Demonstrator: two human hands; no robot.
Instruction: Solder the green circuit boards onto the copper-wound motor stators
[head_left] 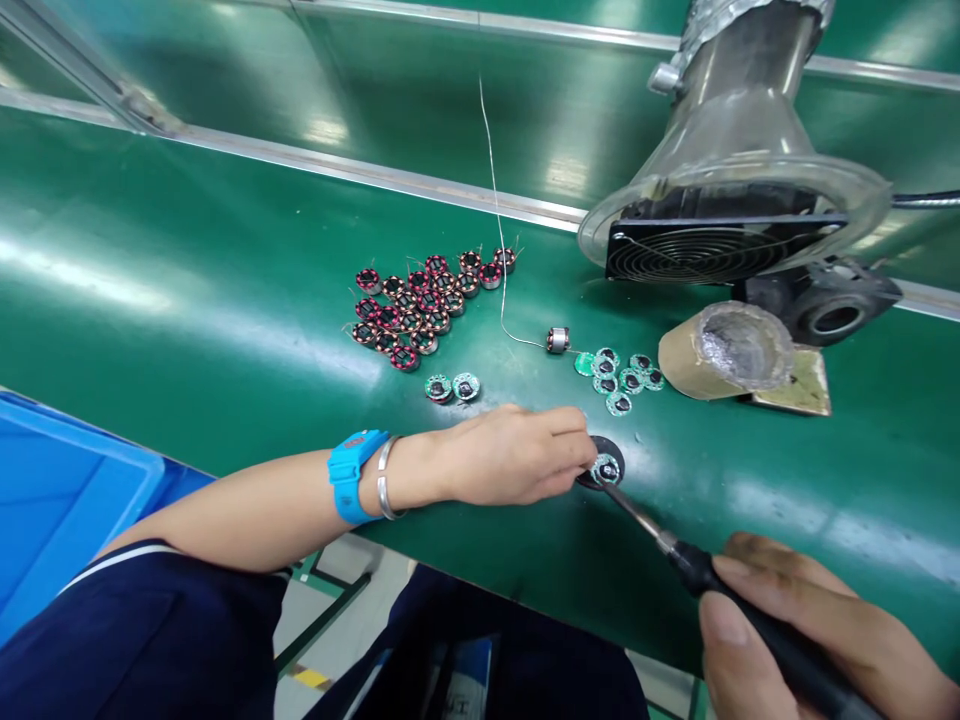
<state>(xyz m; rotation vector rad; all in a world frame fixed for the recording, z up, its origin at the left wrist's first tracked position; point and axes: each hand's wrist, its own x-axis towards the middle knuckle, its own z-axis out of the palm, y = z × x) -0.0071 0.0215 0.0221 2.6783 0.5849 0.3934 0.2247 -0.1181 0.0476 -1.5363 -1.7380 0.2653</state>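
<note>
A soldering iron point(694, 568) with a black handle is gripped in my right hand point(817, 630). Its metal tip reaches a small round circuit board point(606, 469) that sits on a black round base point(616, 450). My left hand point(521, 455) is closed, with its fingertips pinched at the left edge of this board; the fingers partly hide the base. Beyond it lie several loose round boards point(631, 380). A motor stator point(558, 340) rests on its side near them, by the end of a thin solder wire point(491, 165). Two stators topped with boards point(452, 388) stand behind my left wrist.
Several copper-wound stators point(412, 305) are grouped on the green bench point(247, 290). At the right stand a cardboard tube cup point(694, 350), a soldering stand point(836, 310) and a fume hood with a black fan point(720, 250). A blue bin point(67, 480) is at the left.
</note>
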